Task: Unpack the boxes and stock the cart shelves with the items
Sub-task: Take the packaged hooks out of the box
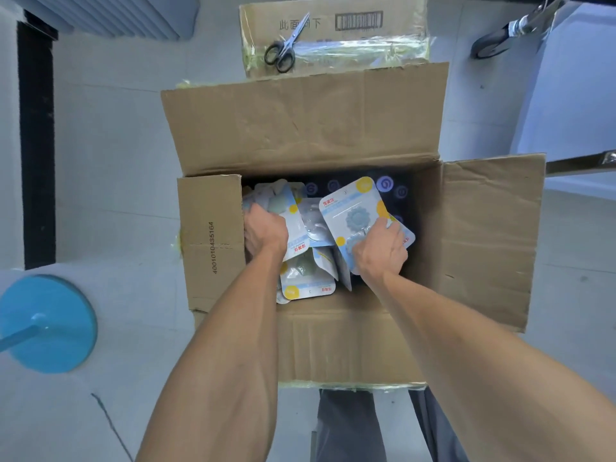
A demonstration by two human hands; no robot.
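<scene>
An open cardboard box point(310, 128) stands on the floor below me with its flaps spread. Inside lie several blister packs with light blue and yellow cards. My right hand point(381, 250) grips the lower edge of a tilted blister pack point(355, 208) that shows blue flower-shaped pieces. My left hand point(265, 230) is closed on a bunch of packs point(283, 203) at the box's left side. More packs point(308, 278) lie loose between my forearms. Dark packaging with round lilac marks point(385, 185) shows at the far side of the box.
A second, taped cardboard box point(333, 38) lies beyond the open one, with black-handled scissors point(283, 48) on top. A blue round stool point(46, 323) stands at the left. A cart's caster wheel point(493, 45) and metal frame point(580, 163) are at the upper right.
</scene>
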